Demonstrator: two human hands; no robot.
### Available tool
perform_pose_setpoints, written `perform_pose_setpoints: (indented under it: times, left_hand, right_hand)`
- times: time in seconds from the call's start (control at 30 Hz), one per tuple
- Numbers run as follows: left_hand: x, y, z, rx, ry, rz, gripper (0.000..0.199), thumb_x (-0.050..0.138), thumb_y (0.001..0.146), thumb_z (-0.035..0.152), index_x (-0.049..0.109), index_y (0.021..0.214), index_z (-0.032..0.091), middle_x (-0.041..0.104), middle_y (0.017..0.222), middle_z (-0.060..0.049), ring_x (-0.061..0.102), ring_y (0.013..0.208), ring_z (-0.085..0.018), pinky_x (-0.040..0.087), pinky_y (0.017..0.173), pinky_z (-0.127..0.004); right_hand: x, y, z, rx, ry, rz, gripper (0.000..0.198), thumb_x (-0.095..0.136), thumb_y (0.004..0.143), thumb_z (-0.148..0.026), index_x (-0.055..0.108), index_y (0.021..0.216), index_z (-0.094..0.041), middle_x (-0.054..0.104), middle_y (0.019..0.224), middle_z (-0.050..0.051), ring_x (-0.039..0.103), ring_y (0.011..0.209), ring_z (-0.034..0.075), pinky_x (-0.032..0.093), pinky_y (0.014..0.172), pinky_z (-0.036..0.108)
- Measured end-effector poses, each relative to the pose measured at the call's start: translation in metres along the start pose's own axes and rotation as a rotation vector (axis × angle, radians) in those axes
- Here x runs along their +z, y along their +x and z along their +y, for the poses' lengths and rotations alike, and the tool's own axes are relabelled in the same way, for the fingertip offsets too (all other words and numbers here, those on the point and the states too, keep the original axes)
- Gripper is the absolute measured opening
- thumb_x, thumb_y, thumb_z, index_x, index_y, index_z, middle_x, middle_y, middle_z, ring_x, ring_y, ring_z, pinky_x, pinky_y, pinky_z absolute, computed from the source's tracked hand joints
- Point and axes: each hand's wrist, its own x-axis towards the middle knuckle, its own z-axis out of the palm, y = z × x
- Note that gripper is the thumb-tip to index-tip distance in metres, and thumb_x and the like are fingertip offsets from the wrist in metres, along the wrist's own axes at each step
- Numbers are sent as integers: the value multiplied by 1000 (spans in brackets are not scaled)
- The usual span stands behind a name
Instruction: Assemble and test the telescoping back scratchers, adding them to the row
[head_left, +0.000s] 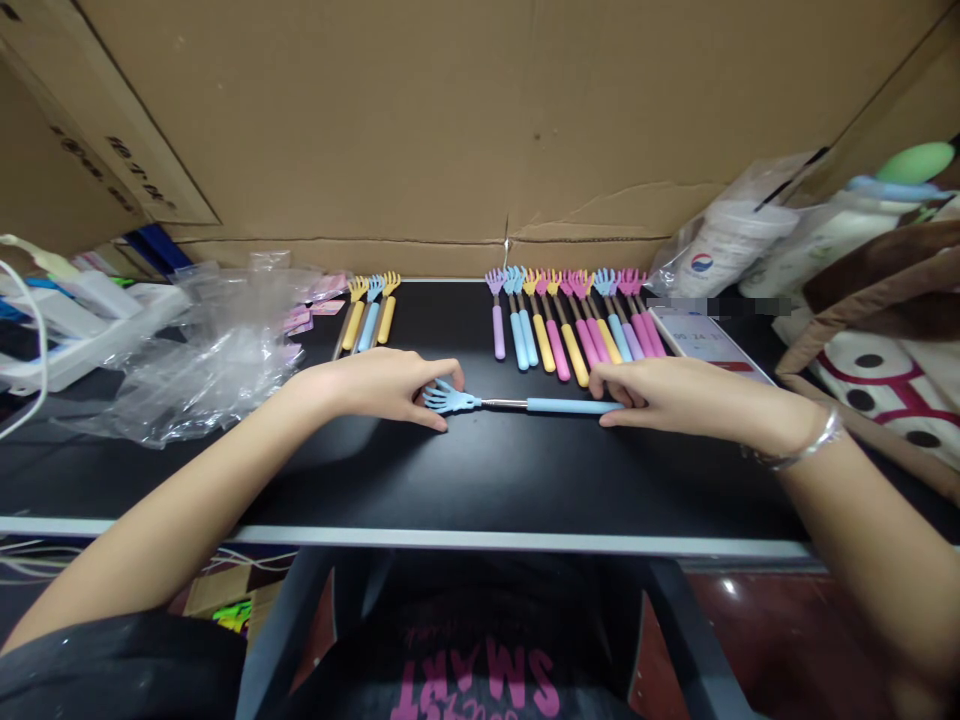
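Cardboard wall (420, 120) spans the rear. Black table (510, 490) in front of it, pale front edge. At far right, a brown-and-white fabric item (862, 370), near the right forearm. At left, heap of clear plastic bags (217, 370), just beyond the left forearm; white tray (90, 345) outside it. Rear right: one lidded cup (724, 250) in a clear bag; one phone (709, 345) flat, touching or just beside the end of the right row.

Both forearms reach in from the front corners, palms inward. Right hand (637, 393): narrow grip, thumb and curled fingers on the handle end of the blue back scratcher (570, 406); knuckles near the lower handles of the row behind. Left hand (401, 388): thumb and arched index either side of its claw head; cannot tell whether they press on it. Scratcher runs crosswise, mid-table, between the hands.

Counts: right row (575, 355), about 13 scratchers, overlapping, exact number uncertain; left row (368, 325), 3 (two yellow, one blue); between the hands, 1. Small pink packets (328, 308) beside left row: several, partly covered.
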Motion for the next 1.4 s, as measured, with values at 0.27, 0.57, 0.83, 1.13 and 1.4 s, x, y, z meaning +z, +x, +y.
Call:
perform_pose_setpoints:
  times: [0.27, 0.57, 0.83, 1.13, 1.4]
  left_hand:
    - [-1, 0, 2, -15, 14, -12, 42, 54, 80, 54, 48, 113, 28, 63, 75, 2, 57, 63, -15, 29, 54, -22]
    - [-1, 1, 2, -3, 10, -21, 41, 54, 81, 54, 47, 112, 28, 62, 75, 2, 57, 63, -15, 29, 54, -22]
    - [-2, 0, 4, -22, 15, -23, 40, 54, 81, 53, 47, 112, 28, 62, 74, 2, 56, 63, -15, 29, 54, -22]
    - [-1, 1, 4, -27, 12, -22, 40, 55, 80, 52, 46, 112, 28, 60, 74, 3, 55, 63, -14, 29, 54, -21]
    - [-1, 1, 3, -23, 2, -18, 41, 56, 80, 53, 47, 112, 28, 61, 73, 2, 55, 62, -14, 29, 54, -21]
  right_hand:
    - [-1, -1, -4, 12, -26, 2, 26, 49, 80, -47, 51, 90, -23, 60, 80, 2, 51, 62, 13, 30, 54, 24]
    - [0, -1, -3, 11, -23, -8, 25, 48, 81, -46, 51, 91, -22, 60, 81, 2, 51, 64, 14, 31, 56, 25]
    - [-3, -2, -7, 24, -30, -6, 24, 49, 81, -44, 50, 90, -22, 59, 79, 1, 50, 62, 13, 30, 55, 24]
    - [-1, -2, -6, 18, -33, 0, 24, 49, 81, -44, 50, 90, -22, 59, 79, 1, 50, 61, 13, 29, 55, 24]
    - [1, -2, -4, 7, -20, 10, 24, 49, 81, -45, 50, 89, -22, 60, 79, 1, 50, 61, 13, 30, 55, 24]
